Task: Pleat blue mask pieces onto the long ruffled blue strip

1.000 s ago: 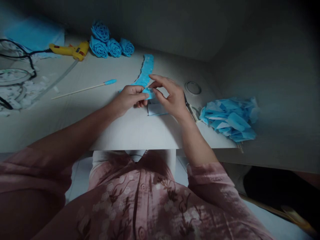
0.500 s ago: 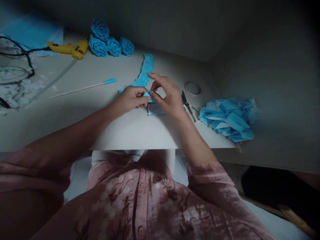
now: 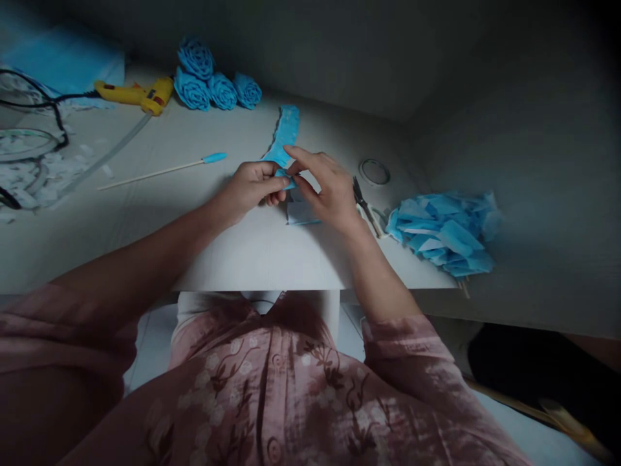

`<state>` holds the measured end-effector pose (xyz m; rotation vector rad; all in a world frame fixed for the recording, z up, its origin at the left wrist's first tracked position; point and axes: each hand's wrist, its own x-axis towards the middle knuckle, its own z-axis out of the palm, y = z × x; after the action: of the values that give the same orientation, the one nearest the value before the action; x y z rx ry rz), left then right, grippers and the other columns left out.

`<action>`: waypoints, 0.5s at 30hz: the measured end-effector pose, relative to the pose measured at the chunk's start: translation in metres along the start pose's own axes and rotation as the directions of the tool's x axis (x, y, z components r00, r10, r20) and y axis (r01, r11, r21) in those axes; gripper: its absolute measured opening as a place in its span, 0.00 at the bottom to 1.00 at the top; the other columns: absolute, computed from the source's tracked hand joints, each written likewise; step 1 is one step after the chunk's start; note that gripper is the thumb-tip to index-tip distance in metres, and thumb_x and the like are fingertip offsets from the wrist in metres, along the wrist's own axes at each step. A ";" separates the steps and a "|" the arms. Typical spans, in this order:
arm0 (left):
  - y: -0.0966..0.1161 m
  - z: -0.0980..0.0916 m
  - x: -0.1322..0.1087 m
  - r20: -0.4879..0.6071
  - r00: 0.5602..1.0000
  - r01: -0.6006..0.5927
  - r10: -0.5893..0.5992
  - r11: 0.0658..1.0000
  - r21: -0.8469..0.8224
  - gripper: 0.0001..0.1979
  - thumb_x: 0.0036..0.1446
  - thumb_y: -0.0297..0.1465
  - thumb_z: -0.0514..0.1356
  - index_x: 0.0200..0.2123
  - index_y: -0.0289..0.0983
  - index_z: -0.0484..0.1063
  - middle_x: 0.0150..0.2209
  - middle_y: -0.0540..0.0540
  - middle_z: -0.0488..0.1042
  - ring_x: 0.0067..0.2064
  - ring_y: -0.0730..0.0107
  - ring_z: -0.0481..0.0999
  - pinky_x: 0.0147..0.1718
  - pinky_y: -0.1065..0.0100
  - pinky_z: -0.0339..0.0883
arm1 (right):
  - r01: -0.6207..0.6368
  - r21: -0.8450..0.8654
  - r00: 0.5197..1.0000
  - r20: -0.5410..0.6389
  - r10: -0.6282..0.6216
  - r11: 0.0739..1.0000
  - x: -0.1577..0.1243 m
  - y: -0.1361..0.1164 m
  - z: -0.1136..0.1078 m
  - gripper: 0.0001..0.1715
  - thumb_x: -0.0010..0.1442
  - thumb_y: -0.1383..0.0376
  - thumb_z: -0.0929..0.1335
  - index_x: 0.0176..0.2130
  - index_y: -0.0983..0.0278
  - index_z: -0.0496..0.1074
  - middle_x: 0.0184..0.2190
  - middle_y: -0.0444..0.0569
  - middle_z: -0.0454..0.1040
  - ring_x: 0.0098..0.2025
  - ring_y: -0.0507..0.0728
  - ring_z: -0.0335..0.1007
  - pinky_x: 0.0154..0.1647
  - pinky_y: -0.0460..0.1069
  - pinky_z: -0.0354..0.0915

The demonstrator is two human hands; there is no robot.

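Between my hands is the near end of a blue crinkled strip (image 3: 286, 126), which looks like paper or thin fabric. The rest of it curves away across the table. My left hand (image 3: 255, 189) pinches this end between thumb and curled fingers. From the other side, my right hand (image 3: 330, 188) has thumb and index tip closed on the same end, its other fingers loosely bent. A small grey flat piece (image 3: 303, 213) lies just under the hands, partly covered by the right one. The fingers hide the exact fold being held.
Left lies a thin stick with a blue tip (image 3: 213, 157). Behind are a yellow glue gun (image 3: 158, 97) and several blue rolled roses (image 3: 223, 90). Scissors (image 3: 367, 208), a metal-looking ring (image 3: 374, 172) and a blue ruffled bundle (image 3: 451, 233) lie right. The table edge (image 3: 272, 289) is near my body.
The strip's left part, which stuck out behind my left hand, no longer shows there. Both hands stay close together, the left shifted slightly up with the held end.
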<state>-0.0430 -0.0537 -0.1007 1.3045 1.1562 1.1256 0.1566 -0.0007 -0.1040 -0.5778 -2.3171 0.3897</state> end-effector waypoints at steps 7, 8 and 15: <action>0.002 0.002 -0.001 0.012 1.000 0.008 -0.007 0.998 -0.057 0.13 0.65 0.29 0.68 0.28 0.36 0.71 0.25 0.50 0.76 0.25 0.77 0.72 0.27 0.73 0.65 | 0.007 -0.033 1.000 -0.019 -0.008 0.999 0.000 -0.001 0.002 0.27 0.78 0.65 0.61 0.70 0.53 0.72 0.51 0.49 0.82 0.58 0.59 0.77 0.68 0.59 0.72; 0.002 0.002 -0.001 0.015 1.000 0.008 -0.007 0.998 -0.067 0.13 0.65 0.29 0.68 0.28 0.36 0.71 0.25 0.50 0.76 0.24 0.77 0.72 0.27 0.73 0.65 | 0.005 -0.026 1.000 -0.021 -0.006 1.000 0.000 -0.001 0.002 0.27 0.78 0.65 0.61 0.70 0.54 0.72 0.51 0.49 0.82 0.58 0.59 0.77 0.68 0.59 0.72; 0.003 0.002 -0.002 0.032 0.999 0.019 -0.014 0.988 -0.151 0.12 0.65 0.29 0.66 0.28 0.36 0.71 0.25 0.49 0.76 0.24 0.77 0.72 0.27 0.74 0.66 | 0.004 -0.021 1.000 -0.007 -0.004 1.000 -0.001 0.001 0.003 0.28 0.78 0.65 0.61 0.71 0.54 0.70 0.52 0.51 0.81 0.59 0.59 0.77 0.68 0.60 0.72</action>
<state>-0.0413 -0.0559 -0.0981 1.1895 1.0366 1.1543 0.1558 -0.0008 -0.1069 -0.5838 -2.3176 0.3618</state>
